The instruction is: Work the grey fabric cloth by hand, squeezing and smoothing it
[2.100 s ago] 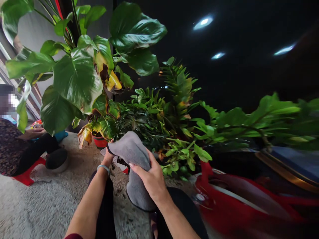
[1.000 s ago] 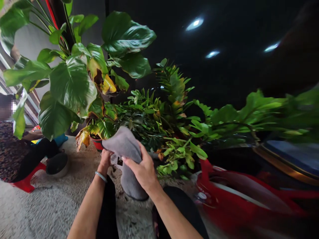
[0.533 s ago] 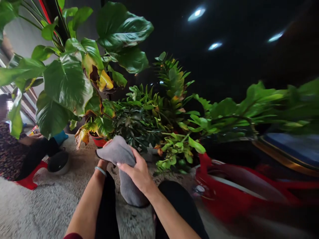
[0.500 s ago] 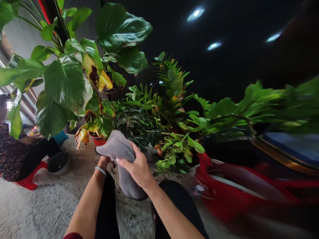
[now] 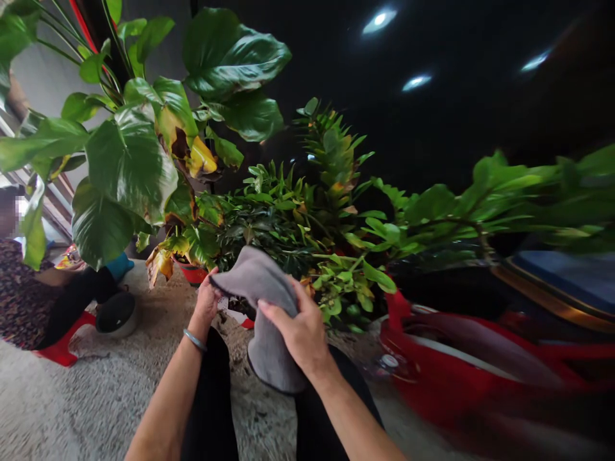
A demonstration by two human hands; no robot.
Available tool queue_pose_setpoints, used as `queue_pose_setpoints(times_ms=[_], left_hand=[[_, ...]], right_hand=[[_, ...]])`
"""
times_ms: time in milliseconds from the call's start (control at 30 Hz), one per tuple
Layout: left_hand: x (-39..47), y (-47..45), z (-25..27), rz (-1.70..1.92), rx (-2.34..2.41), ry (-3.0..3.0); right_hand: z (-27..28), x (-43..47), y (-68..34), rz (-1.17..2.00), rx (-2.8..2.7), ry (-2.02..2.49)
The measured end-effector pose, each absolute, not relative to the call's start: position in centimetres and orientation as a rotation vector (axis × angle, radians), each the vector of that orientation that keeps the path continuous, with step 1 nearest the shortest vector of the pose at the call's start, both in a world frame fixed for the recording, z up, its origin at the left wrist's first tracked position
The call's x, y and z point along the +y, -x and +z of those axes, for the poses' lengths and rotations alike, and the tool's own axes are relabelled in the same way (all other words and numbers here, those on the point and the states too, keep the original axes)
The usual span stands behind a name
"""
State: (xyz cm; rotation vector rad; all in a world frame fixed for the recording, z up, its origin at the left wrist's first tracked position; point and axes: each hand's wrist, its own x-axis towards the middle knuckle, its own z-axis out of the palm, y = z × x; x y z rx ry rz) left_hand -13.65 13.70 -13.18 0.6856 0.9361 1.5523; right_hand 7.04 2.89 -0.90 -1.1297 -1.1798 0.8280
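A soft grey cloth point(image 5: 271, 346) with a dark edge hangs between my hands, in front of my knees. At its upper left corner, my left hand point(image 5: 208, 302) pinches the dark edge; a pale bangle circles that wrist. My right hand point(image 5: 305, 330) is closed on the right side of the cloth, its thumb lying across the front and the fingers partly hidden behind. The lower part of the cloth droops in a rounded shape near my right knee.
Leafy potted plants point(image 5: 269, 214) stand ahead, with large leaves point(image 5: 129, 160) at upper left. At right is a blurred red bag-like object point(image 5: 432, 371). A person point(image 5: 29, 294) sits on a red stool point(image 5: 65, 342) at left, beside a dark bucket point(image 5: 116, 315). The floor point(image 5: 86, 403) is rough concrete.
Both hands have moved right with the cloth. My left hand has come out from behind it to its upper left corner, uncovering a red and white item on the ground.
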Motion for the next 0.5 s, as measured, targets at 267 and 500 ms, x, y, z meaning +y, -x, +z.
queue_pose_setpoints(times_ms=[267, 500], left_hand=[[12.9, 13.0, -13.2, 1.52, 0.956, -0.699], [13.3, 13.2, -13.3, 1.505, 1.013, -0.677]], right_hand=[[-4.2, 4.2, -7.0, 0.959, -1.139, 1.325], [-1.2, 2.8, -10.2, 0.715, -1.062, 1.234]])
